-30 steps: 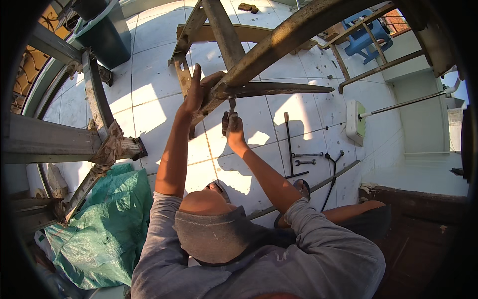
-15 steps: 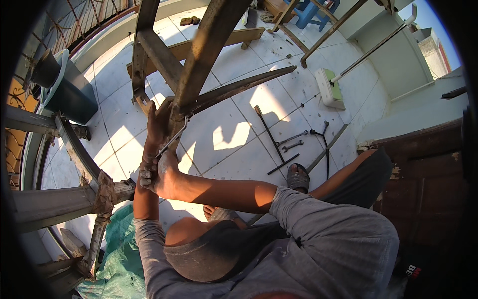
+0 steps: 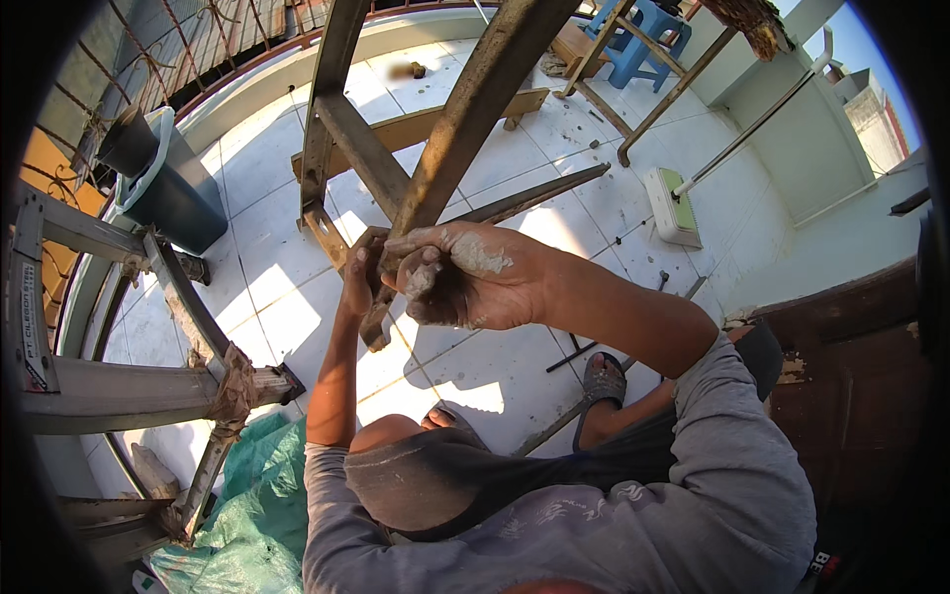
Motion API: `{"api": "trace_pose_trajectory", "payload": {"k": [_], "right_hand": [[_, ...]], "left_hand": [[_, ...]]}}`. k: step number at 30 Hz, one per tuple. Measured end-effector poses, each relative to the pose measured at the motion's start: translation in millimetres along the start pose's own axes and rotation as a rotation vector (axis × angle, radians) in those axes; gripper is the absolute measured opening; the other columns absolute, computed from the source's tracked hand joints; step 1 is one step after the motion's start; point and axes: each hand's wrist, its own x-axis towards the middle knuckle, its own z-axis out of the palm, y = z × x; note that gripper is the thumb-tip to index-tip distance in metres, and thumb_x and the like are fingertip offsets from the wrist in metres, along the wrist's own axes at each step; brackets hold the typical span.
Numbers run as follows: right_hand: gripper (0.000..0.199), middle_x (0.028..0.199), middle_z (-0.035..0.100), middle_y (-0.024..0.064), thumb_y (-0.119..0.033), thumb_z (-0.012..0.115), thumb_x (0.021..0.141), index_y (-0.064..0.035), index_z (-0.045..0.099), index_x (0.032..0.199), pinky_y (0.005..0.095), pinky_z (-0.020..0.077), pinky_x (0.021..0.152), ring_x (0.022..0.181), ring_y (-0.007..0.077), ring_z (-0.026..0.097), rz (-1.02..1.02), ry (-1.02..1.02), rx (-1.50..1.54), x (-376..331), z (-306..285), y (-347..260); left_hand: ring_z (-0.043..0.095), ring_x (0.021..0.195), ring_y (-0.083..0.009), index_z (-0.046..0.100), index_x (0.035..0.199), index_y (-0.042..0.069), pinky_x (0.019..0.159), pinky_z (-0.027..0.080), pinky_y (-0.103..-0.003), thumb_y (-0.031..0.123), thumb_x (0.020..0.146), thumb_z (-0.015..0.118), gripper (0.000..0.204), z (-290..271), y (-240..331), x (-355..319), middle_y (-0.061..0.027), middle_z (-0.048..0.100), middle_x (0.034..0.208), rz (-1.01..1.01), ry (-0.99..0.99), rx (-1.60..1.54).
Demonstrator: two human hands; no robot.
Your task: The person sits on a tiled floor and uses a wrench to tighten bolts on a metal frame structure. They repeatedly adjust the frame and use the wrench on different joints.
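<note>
My right hand (image 3: 465, 277), smeared with pale dust, is curled into a fist close to the camera at the joint where a rusty slanted steel beam (image 3: 475, 109) meets a flat steel bar (image 3: 332, 233). A dark metal tool's end (image 3: 376, 332) sticks out below the fist; the rest is hidden by my fingers. Just behind it, my left hand (image 3: 358, 269) is wrapped around the flat steel bar at the same joint. Both forearms reach up from my grey shirt.
Far below lies a white tiled floor (image 3: 267, 287) with a dark bin (image 3: 168, 188), a long-handled brush (image 3: 673, 203), a blue stool (image 3: 633, 45), loose tools and a wooden plank (image 3: 435, 124). A curved steel frame (image 3: 119, 386) and green tarpaulin (image 3: 262, 495) are at left.
The view has swung and closed in on the joint. My right hand has come up from under the frame to the joint beside my left hand, which still holds on there.
</note>
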Motion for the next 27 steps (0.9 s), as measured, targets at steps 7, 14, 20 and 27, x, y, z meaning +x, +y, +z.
{"api": "trace_pose_trajectory", "payload": {"k": [7, 14, 20, 27], "right_hand": [[0.018, 0.082, 0.057, 0.0032, -0.014, 0.055, 0.100, 0.0037, 0.058, 0.101, 0.0176, 0.0415, 0.048, 0.061, 0.0049, 0.049, 0.192, 0.148, -0.813, -30.5, -36.2, -98.0], [0.019, 0.094, 0.066, 0.0145, -0.018, 0.050, 0.099, -0.0041, 0.062, 0.104, 0.0439, 0.0526, 0.077, 0.091, 0.0360, 0.065, -0.646, 0.352, -2.526, -39.9, -71.3, -61.8], [0.026, 0.076, 0.056, 0.0183, -0.023, 0.045, 0.104, -0.0025, 0.053, 0.090, 0.0427, 0.0468, 0.062, 0.070, 0.0385, 0.060, -1.058, 0.563, -1.823, 47.0, -243.2, 2.7], [0.044, 0.064, 0.035, -0.0049, -0.044, 0.033, 0.108, -0.0147, 0.036, 0.076, 0.0220, 0.0299, 0.048, 0.054, 0.0078, 0.037, -0.820, 0.287, -0.326, 190.1, -204.8, 169.6]], "left_hand": [[0.054, 0.084, -0.0166, 0.061, 0.105, -0.007, 0.078, 0.043, -0.030, 0.055, 0.093, 0.051, 0.064, 23.0, 6.6, -1.4, -0.0085, 0.061, 0.088, 0.118, 0.086, 0.400], [0.057, 0.084, -0.0205, 0.060, 0.104, -0.005, 0.081, 0.045, -0.032, 0.059, 0.098, 0.031, 0.071, 6.1, 6.6, -11.4, -0.0114, 0.062, 0.088, 0.058, 0.118, 0.487], [0.060, 0.096, -0.0266, 0.058, 0.109, -0.002, 0.093, 0.045, -0.040, 0.051, 0.101, 0.026, 0.063, 8.1, -20.6, -6.6, -0.0171, 0.063, 0.102, 0.092, 0.278, -0.284], [0.062, 0.095, -0.0349, 0.057, 0.110, -0.003, 0.094, 0.046, -0.045, 0.052, 0.096, 0.029, 0.063, -40.6, -61.6, -2.3, -0.0198, 0.064, 0.086, 0.465, 0.132, -0.602]]}}
